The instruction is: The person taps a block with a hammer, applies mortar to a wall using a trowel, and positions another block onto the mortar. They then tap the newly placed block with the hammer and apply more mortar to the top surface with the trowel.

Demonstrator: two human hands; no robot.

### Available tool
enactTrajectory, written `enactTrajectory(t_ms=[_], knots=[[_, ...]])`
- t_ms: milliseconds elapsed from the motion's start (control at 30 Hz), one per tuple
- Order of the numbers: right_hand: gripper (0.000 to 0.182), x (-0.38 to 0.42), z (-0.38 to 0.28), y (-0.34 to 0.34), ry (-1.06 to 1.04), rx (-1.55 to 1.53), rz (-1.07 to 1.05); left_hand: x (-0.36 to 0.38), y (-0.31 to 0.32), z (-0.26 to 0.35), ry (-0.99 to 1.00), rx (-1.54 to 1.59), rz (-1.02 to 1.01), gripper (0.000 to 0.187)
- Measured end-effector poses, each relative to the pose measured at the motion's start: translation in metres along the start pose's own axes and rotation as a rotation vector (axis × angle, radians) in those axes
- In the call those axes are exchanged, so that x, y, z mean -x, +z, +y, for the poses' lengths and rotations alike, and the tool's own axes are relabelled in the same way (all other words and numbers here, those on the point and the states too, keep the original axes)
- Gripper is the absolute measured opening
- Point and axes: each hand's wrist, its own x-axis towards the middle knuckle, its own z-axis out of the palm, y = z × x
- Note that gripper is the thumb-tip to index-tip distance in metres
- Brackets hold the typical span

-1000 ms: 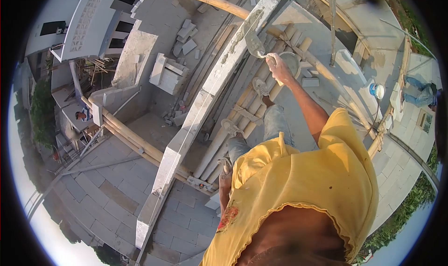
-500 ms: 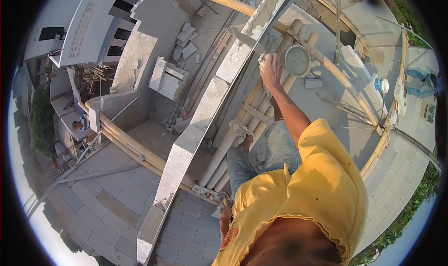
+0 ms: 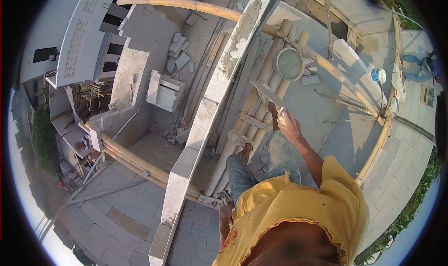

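Note:
My right hand (image 3: 290, 127) is closed around the handle of a trowel (image 3: 267, 93). Its flat blade points away from me, over the bamboo poles (image 3: 254, 121) and apart from the wall. Running diagonally past me on the left is a narrow block wall (image 3: 198, 121), with wet grey mortar (image 3: 245, 33) spread along its far top. A round bucket (image 3: 290, 64) of grey mix stands beyond the trowel. Low beside my left leg, my left hand (image 3: 226, 214) is partly hidden by the yellow shirt; its fingers look curled around a greyish object too small to name.
Bamboo rails (image 3: 345, 82) cross the scaffold ahead and right. Pale blocks (image 3: 165, 91) are stacked below, beyond the wall. A white and blue bucket (image 3: 378, 75) sits at the right, near another person (image 3: 417, 69). A loose block (image 3: 309, 80) lies by the mortar bucket.
My right hand has drawn back towards me with the trowel, whose blade has left the wall top. The mortar there now looks more spread out. My left hand stays low by my leg.

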Motion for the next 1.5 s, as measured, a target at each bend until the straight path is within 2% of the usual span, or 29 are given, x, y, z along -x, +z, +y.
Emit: enactTrajectory(t_ms=[67, 167, 233, 333, 433, 500, 600, 733, 833, 867, 933, 1033, 1133, 1200, 1233, 1267, 1300, 1367, 1433, 1500], knots=[[0.031, -0.014, -0.058, -0.061, -0.040, -0.078, -0.100, 0.002, 0.002, 0.035, -0.034, 0.015, 0.004, 0.029], [0.036, -0.067, -0.082, -0.089, -0.226, 0.032, -0.249, 0.010, 0.005, 0.073, 0.037, 0.110, -0.034, 0.028], [0.039, -0.109, -0.101, -0.102, -0.175, 0.092, -0.358, 0.020, 0.008, 0.088, 0.118, 0.211, -0.084, 0.027], [0.043, -0.167, -0.100, -0.123, -0.099, 0.135, -0.456, 0.040, 0.018, 0.104, 0.065, 0.229, -0.049, 0.028], [0.046, -0.217, -0.057, -0.138, -0.121, 0.097, -0.254, 0.045, 0.035, 0.100, 0.160, 0.294, -0.026, 0.028], [0.047, -0.244, -0.024, -0.137, -0.143, 0.057, -0.078, 0.054, 0.045, 0.106, 0.141, 0.384, -0.030, 0.028], [0.050, -0.273, -0.048, -0.175, 0.308, -0.403, -0.391, 0.058, 0.047, 0.117, 0.141, 0.326, -0.054, 0.029], [0.055, -0.234, -0.082, -0.153, 0.352, -0.668, -0.510, 0.081, 0.038, 0.160, 0.218, -0.065, 0.031, 0.027], [0.055, -0.162, -0.106, -0.104, 0.329, -0.694, -0.612, 0.055, 0.029, 0.131, 0.309, -0.119, 0.006, 0.029], [0.055, -0.134, -0.118, -0.091, 0.282, -0.648, -0.666, 0.032, 0.027, 0.106, 0.404, -0.056, 0.005, 0.029], [0.058, -0.077, -0.138, -0.070, 0.215, -0.561, -0.795, 0.023, 0.012, 0.103, 0.386, -0.148, 0.017, 0.030], [0.056, -0.017, -0.149, -0.064, 0.158, -0.656, -0.886, 0.021, -0.005, 0.108, 0.333, -0.169, -0.039, 0.032], [0.055, 0.009, -0.125, -0.075, 0.282, -0.805, -0.670, 0.030, -0.019, 0.105, 0.212, -0.221, -0.098, 0.036], [0.055, 0.008, -0.084, -0.067, 0.407, -0.763, -0.386, 0.006, -0.022, 0.070, 0.291, -0.254, -0.131, 0.038], [0.055, 0.000, -0.061, -0.062, 0.427, -0.641, -0.220, -0.004, -0.020, 0.061, 0.329, -0.264, -0.146, 0.039], [0.054, -0.010, -0.020, -0.042, 0.395, -0.388, -0.051, 0.006, -0.016, 0.071, 0.232, -0.381, -0.040, 0.039], [0.052, -0.022, 0.023, -0.021, 0.361, -0.130, 0.107, -0.004, -0.014, 0.056, 0.297, -0.321, -0.057, 0.040], [0.045, -0.055, 0.090, -0.006, 0.516, 0.169, 0.131, 0.031, -0.004, 0.112, 0.235, -0.344, -0.026, 0.039], [0.038, -0.082, 0.157, 0.002, 0.501, 0.278, 0.167, 0.033, 0.012, 0.144, 0.136, -0.293, -0.050, 0.034], [0.032, -0.123, 0.211, 0.008, 0.614, 0.440, 0.020, 0.020, 0.031, 0.160, 0.091, -0.327, -0.024, 0.028]])
